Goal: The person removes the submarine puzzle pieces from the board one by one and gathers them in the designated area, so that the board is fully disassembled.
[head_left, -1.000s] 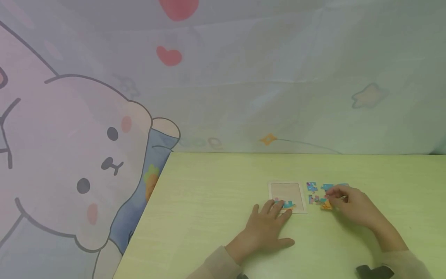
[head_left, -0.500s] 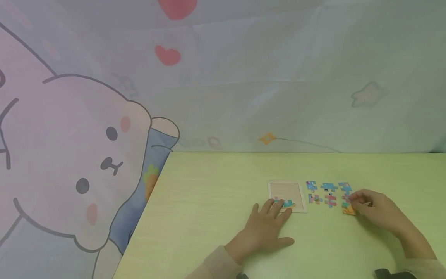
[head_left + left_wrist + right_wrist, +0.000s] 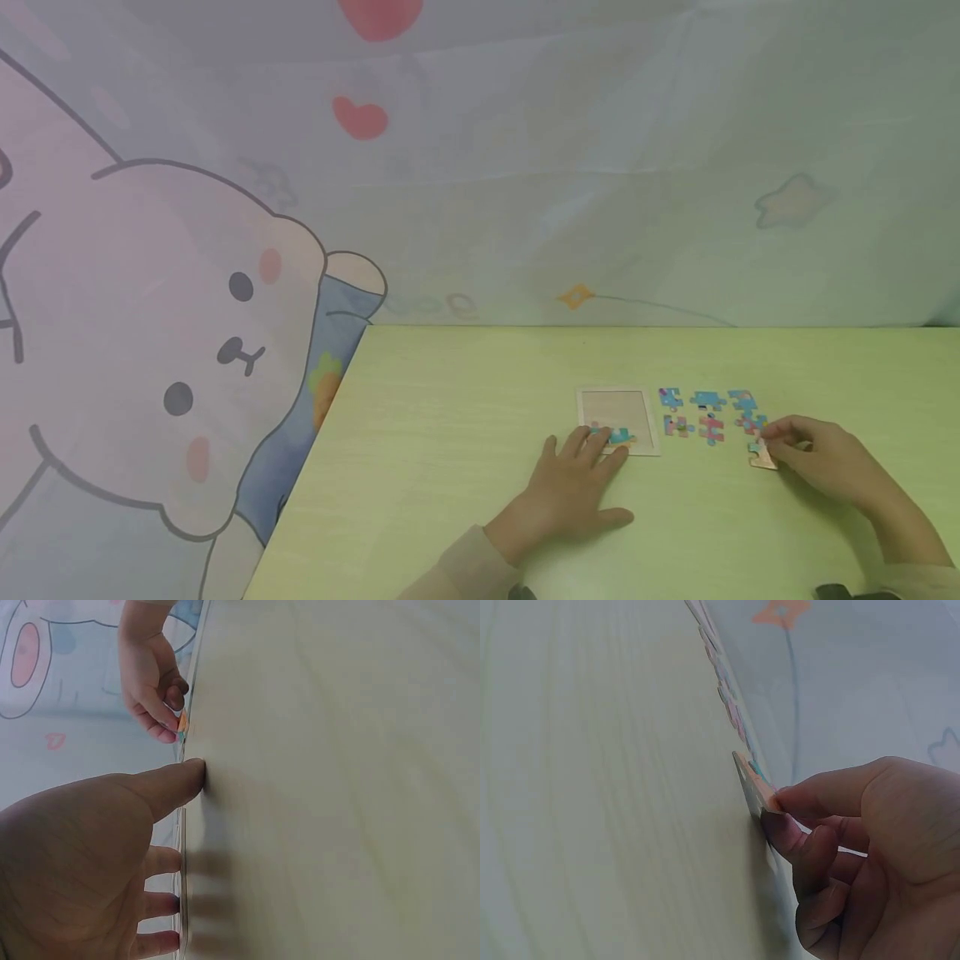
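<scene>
My left hand (image 3: 566, 492) lies with fingers spread, its fingertips over the lower edge of a shallow wooden puzzle frame (image 3: 654, 417). Inside that frame, a teal and yellow puzzle section (image 3: 621, 437) shows in the lower part, partly covered by the fingers. Between thumb and forefinger, my right hand (image 3: 825, 458) pinches a puzzle piece (image 3: 762, 455) with teal and pale orange on it. In the right wrist view this piece (image 3: 751, 784) is tilted, one edge raised from the table.
Several loose puzzle pieces lie in two rows right of the frame, among them a blue piece (image 3: 707, 400) and a pink piece (image 3: 712, 428). They rest on a pale yellow-green table (image 3: 450, 417). Behind it hangs a printed cloth (image 3: 525, 167) with a cartoon animal.
My right hand has moved right with its pinched piece, uncovering the loose pieces, then slightly down and right, tilting it. My left hand has stayed on the frame.
</scene>
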The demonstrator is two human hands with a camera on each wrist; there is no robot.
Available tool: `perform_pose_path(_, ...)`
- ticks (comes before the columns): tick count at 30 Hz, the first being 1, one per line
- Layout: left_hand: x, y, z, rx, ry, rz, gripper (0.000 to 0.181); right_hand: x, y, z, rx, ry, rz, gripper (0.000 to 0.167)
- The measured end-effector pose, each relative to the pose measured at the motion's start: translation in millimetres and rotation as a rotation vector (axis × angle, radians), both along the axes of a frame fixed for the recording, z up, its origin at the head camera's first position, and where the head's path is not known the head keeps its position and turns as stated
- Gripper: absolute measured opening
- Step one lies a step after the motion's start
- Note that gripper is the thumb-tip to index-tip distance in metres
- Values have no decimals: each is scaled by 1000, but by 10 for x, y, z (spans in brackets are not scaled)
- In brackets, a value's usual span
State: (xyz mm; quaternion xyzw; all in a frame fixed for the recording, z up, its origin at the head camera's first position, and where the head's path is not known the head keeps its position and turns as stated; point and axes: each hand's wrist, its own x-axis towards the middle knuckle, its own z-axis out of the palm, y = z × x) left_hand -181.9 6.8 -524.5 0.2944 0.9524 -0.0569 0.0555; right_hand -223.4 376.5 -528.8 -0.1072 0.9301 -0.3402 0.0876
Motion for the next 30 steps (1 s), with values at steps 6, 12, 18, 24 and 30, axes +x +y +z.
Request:
perform_pose_path(6,-6,6,-12,-8,6,-2,83,11,24,-11,-5,-15,7,29)
perform_pose_path(12,-6,9,-4,-9,8,-9,82,7,49,-36,8,-9,6,28)
perform_pose_path(18,-10,1,20,10,-14,-2,82,-18,42,-1,17,-5,-18,35)
perform_pose_path(24,-13,-5,-12,14,-15,0,83,-33,-21,34,-9,23,-29,33)
perform_pose_path(30,-9,-7,-46,33,0,-3,83,-62,-223,29,-91,33,-2,30)
